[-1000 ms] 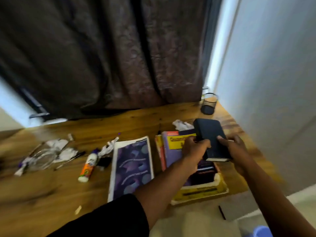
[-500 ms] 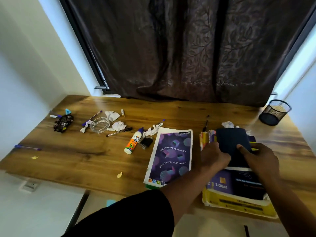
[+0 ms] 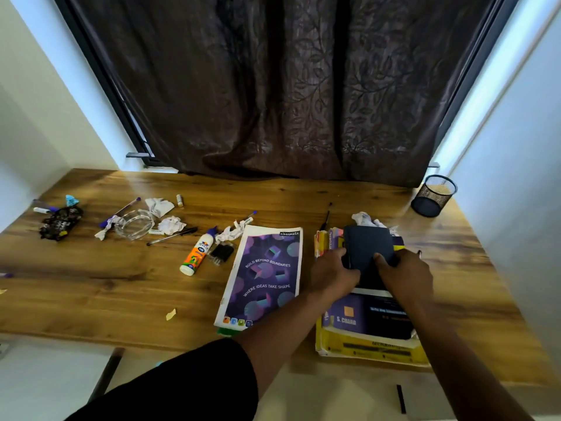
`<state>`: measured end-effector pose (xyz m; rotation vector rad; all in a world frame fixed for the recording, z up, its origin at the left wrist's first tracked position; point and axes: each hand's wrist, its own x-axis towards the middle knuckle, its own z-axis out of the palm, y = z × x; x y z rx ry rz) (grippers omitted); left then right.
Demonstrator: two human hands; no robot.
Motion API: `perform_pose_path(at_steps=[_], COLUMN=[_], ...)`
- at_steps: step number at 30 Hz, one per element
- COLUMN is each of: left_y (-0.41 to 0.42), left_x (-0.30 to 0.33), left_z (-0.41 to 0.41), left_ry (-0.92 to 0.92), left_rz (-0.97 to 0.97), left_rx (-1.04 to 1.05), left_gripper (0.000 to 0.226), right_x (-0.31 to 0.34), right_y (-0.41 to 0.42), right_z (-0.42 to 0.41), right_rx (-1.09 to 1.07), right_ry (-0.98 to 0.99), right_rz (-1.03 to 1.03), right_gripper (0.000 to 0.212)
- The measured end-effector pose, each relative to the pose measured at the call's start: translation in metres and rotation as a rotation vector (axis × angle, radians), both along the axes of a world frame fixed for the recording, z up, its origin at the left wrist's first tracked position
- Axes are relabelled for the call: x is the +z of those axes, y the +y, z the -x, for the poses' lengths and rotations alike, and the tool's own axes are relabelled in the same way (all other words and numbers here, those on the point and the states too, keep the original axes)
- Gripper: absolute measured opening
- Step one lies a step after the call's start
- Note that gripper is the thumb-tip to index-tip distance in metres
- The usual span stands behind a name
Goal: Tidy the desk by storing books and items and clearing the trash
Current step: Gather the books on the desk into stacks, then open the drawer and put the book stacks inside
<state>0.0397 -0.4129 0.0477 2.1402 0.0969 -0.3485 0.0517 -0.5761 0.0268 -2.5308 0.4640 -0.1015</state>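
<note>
At the near right of the desk (image 3: 91, 293), your left hand (image 3: 332, 273) and right hand (image 3: 405, 276) both grip the dark blue book (image 3: 368, 250), which lies on top of the book stack (image 3: 364, 338), the left hand at its 8 o'clock edge and the right at its 5 o'clock edge. I think the stack can slide or tip if you set the book off-centre, because the lower books overhang the desk's near edge. Farther, at 1 o'clock from the book, crumpled paper (image 3: 362, 218) touches the stack, and the mesh cup (image 3: 434, 196) stands beyond.
</note>
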Motion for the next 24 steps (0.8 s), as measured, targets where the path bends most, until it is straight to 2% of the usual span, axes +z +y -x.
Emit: perform_pose_path(at_steps=[4,10,15,19,24], left_y=[-0.001,0.011,0.036,0.055,0.073], left_x=[0.003,0.011,0.0,-0.009,-0.016], left_z=[-0.001,0.016,0.036,0.058,0.099], left_ry=[0.009,-0.065,-0.115,-0.071,0.052], left_rz=[0.009,0.149,0.196,0.237,0.357], left_rx=[-0.014,0.04,0.078,0.132,0.176], left_gripper=[0.05,0.05,0.038,0.024,0.017], right_x=[0.003,0.007,0.002,-0.001,-0.003], right_y=[0.001,-0.002,0.005,0.019,0.034], right_z=[0.004,0.02,0.042,0.064,0.099], right_rx=[0.028,0.058,0.032,-0.017,-0.043], right_ry=[-0.044,-0.075,-0.17,-0.276,-0.409], right_rz=[-0.044,-0.08,-0.06,-0.063,-0.092], right_gripper=[0.041,0.044,0.049,0.051,0.035])
